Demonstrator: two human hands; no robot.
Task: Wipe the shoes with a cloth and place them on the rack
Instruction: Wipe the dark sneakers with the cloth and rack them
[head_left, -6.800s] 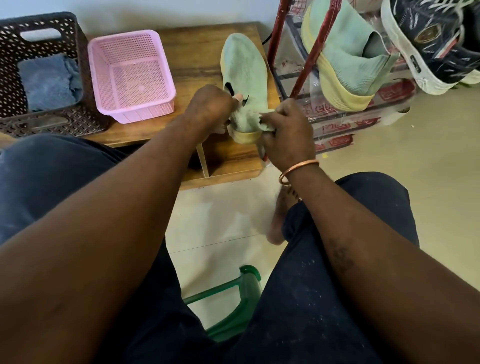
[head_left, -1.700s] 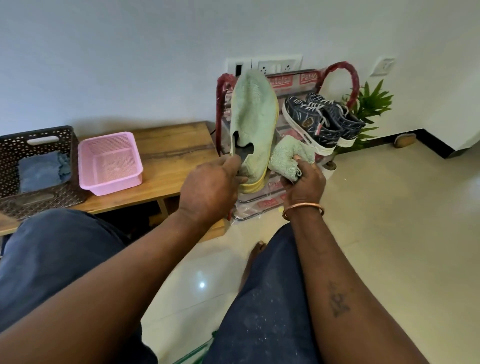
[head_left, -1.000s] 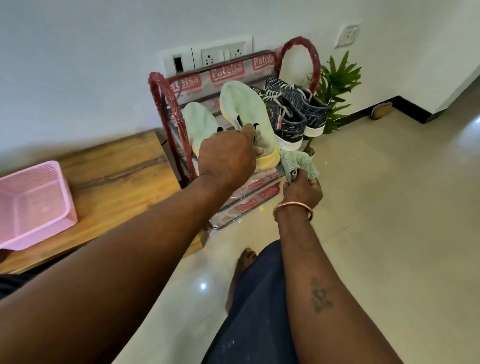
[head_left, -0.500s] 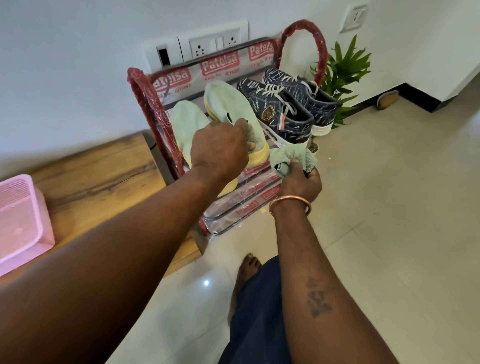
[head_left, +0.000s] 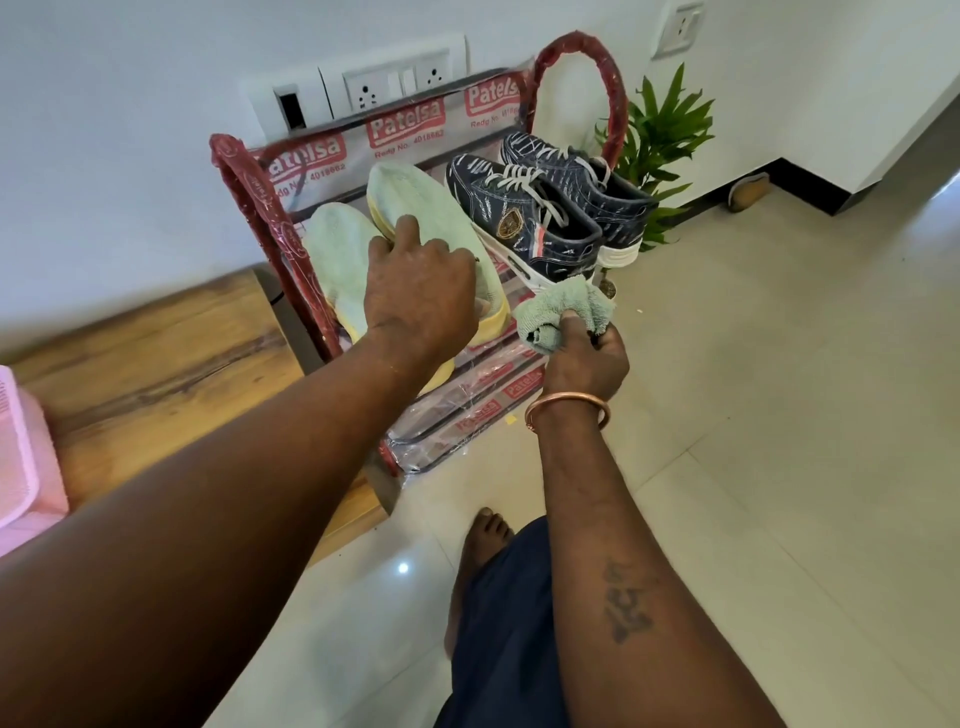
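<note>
The rack (head_left: 249, 192) wrapping reads "Patelsa". The left hand (head_left: 421, 296) grips the green shoe (head_left: 415, 208) resting on the rack's top shelf. The right hand (head_left: 584, 358) is closed around the bunched cloth (head_left: 563, 312), just beside it.

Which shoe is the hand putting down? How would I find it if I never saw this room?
Look at the red rack against the white wall, under the switches. Four shoes sit on its top shelf: two pale green ones on the left, two dark blue lace-up sneakers on the right. It is the green shoe next to the sneakers, the only one with the left hand on it.
</note>
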